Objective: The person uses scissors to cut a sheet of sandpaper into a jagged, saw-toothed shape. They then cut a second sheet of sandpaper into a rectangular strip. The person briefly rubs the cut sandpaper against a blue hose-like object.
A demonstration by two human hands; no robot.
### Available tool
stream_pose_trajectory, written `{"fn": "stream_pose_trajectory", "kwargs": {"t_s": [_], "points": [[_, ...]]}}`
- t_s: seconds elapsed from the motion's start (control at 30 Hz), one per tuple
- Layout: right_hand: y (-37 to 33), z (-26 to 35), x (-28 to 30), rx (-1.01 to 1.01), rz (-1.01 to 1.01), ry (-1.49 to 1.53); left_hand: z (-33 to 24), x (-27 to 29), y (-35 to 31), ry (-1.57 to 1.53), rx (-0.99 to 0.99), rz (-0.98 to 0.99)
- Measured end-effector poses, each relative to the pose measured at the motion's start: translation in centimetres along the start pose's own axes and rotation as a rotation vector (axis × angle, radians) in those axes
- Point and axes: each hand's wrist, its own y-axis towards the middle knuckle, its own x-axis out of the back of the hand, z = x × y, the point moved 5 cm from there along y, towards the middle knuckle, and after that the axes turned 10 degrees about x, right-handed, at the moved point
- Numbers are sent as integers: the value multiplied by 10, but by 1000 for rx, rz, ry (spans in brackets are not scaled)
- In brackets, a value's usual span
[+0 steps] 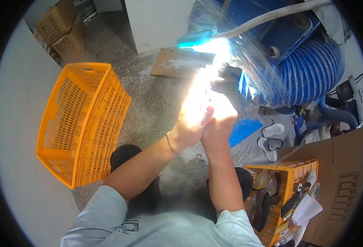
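Note:
Both forearms reach forward and my hands meet under a lamp [194,39] with a bright glare. My left hand [188,123] is closed, with its thumb beside the right hand. My right hand [220,117] is closed too, pressed against the left. Whatever they hold is washed out by the light, and I cannot make out its kind. A dark round machine part shows faintly in the glare just past the fingertips. Behind it stands a blue machine [247,16] partly wrapped in clear film. A brown cardboard sheet [177,62] is beyond my hands.
Stacked orange crates [117,103] stand at left. A ribbed blue hose [313,72] bulges at right, above white-soled shoes [273,130] on the floor. Near my right knee, another orange crate [290,166] holds shoes and odds and ends, beside a large carton [342,160].

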Motion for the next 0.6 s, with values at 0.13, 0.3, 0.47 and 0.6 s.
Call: {"fn": "stream_pose_trajectory", "kwargs": {"t_s": [0.13,0.3,0.47,0.6], "points": [[1,0,0,68,-56,9,1,-2,-1,-40,-4,20],[-2,-1,-1,49,-55,6,-4,1,2,61,-45,64],[-1,-3,-4,-30,-54,14,-7,1,3,58,-40,60],[-1,0,-4,26,-42,-25,-10,0,3,12,-97,82]]}}
